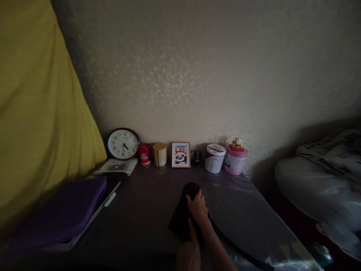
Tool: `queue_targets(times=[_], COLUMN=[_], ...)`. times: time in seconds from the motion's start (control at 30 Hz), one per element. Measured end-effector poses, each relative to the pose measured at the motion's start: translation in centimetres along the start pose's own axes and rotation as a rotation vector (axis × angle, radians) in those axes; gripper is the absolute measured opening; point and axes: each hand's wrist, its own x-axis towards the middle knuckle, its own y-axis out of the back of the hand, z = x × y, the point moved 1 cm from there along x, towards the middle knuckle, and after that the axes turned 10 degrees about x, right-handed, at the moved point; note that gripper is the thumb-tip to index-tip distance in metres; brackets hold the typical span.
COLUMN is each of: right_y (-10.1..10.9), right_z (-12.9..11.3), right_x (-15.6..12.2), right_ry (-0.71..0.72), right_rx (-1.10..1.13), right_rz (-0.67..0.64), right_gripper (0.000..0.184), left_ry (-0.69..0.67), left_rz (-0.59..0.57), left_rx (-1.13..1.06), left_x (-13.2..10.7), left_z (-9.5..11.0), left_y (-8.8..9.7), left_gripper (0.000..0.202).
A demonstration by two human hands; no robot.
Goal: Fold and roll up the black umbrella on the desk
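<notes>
A black cloth item, which looks like a soft bag, is on the dark covered table in front of me. From its right side a long black strap trails toward the near right corner. My right hand grips the upper part, thumb on the left and fingers bent over the fabric. Lower down, my left hand holds the near side, with one finger stretched up along the cloth. Its other fingers are lost in shadow and behind my right wrist.
Along the wall stand a round clock, a red tub, a yellow can, a framed panda picture, and white and pink tubs. A purple case lies left. Plastic-wrapped bundles sit right.
</notes>
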Motion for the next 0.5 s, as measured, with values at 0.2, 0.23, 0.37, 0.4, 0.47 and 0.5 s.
queue_targets(times=[0.2,0.23,0.37,0.4,0.47,0.5], right_y=[-0.02,-0.06,0.02,0.12,0.4,0.55], right_z=[-0.85,-0.92,-1.06,-1.04,-0.83,-0.61], right_x=[-0.19,-0.18,-0.16,-0.14,-0.05,0.04], right_ry=[-0.007,-0.006,-0.01,-0.013,-0.024,-0.03], right_rx=[-0.098,-0.118,-0.158,-0.148,-0.109,-0.082], right_rz=[-0.01,-0.011,-0.021,-0.026,-0.038,-0.044], right_gripper=[0.082,0.082,0.078,0.076,0.074,0.073], left_ry=[-0.033,-0.037,-0.042,-0.045,-0.05,-0.057], left_rz=[-0.044,-0.044,-0.056,-0.054,-0.047,-0.037], left_rx=[-0.07,-0.077,-0.089,-0.093,-0.097,-0.098], left_x=[0.19,0.11,-0.16,-0.16,0.0,0.14], left_z=[-0.03,0.0,0.09,0.08,-0.01,-0.09], left_y=[0.0,0.1,0.44,0.43,0.19,-0.03], left_gripper=[0.06,0.06,0.062,0.063,0.065,0.066])
